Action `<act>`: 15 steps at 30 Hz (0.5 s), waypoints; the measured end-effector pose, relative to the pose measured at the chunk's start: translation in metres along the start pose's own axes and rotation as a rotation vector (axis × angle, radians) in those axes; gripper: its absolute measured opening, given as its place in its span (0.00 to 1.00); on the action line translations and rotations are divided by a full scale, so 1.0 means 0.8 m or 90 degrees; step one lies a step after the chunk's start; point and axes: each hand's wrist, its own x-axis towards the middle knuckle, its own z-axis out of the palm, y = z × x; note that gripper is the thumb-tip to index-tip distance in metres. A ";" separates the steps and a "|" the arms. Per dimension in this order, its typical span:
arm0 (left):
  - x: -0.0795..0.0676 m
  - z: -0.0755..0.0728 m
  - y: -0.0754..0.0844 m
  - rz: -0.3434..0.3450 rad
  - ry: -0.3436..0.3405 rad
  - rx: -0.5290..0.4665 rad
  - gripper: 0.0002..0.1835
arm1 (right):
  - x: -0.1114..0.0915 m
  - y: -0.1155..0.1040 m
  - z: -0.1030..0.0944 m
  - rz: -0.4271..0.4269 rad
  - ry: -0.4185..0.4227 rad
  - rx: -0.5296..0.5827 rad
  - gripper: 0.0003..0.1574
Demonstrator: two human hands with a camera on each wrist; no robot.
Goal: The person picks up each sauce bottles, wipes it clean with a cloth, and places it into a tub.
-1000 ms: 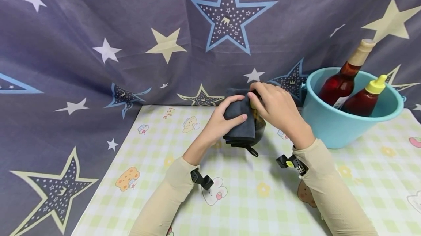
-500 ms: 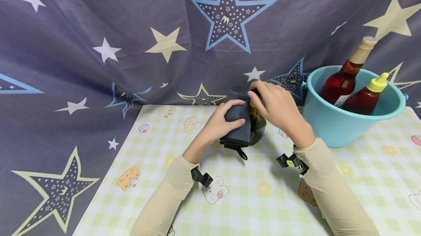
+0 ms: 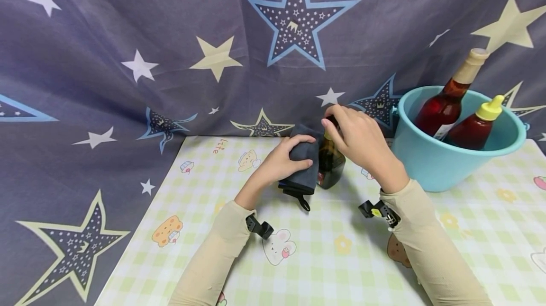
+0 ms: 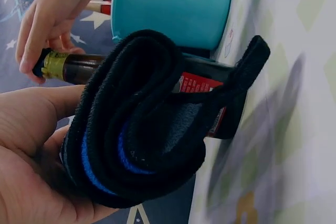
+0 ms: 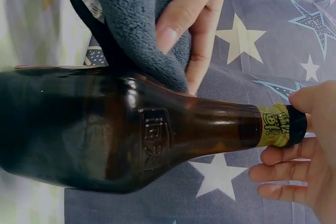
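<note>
Nearest: left hand (image 3: 277, 164), fingers curled round folded dark cloth (image 3: 304, 166). I note cloth shifted left within last second, baring more of dark bottle (image 3: 334, 168); for work in hand, I judge that side freed, steadying hold kept. Bottle stands on table (image 3: 324, 263); cloth contact I cannot confirm. Right hand (image 3: 360, 133), fingers pinching bottle's cap (image 5: 297, 125). Beyond, rightward: blue bucket (image 3: 435, 166) holding tall bottle (image 3: 437, 109), yellow-capped bottle (image 3: 471, 131).

Home-like setting, star-print fabric backdrop (image 3: 170, 22), pastel checked tablecloth (image 3: 315, 258) with cartoon animals, exact room unclear
</note>
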 end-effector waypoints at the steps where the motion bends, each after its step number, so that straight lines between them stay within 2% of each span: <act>1: 0.000 0.000 0.000 -0.003 0.000 0.006 0.28 | 0.000 0.000 0.000 0.001 -0.001 0.000 0.17; 8: 0.001 -0.001 -0.003 -0.012 -0.010 0.028 0.28 | -0.001 0.000 0.000 -0.001 0.003 0.003 0.17; 15: 0.002 -0.001 -0.007 -0.018 -0.021 0.016 0.28 | 0.000 0.001 0.001 -0.002 0.004 0.005 0.16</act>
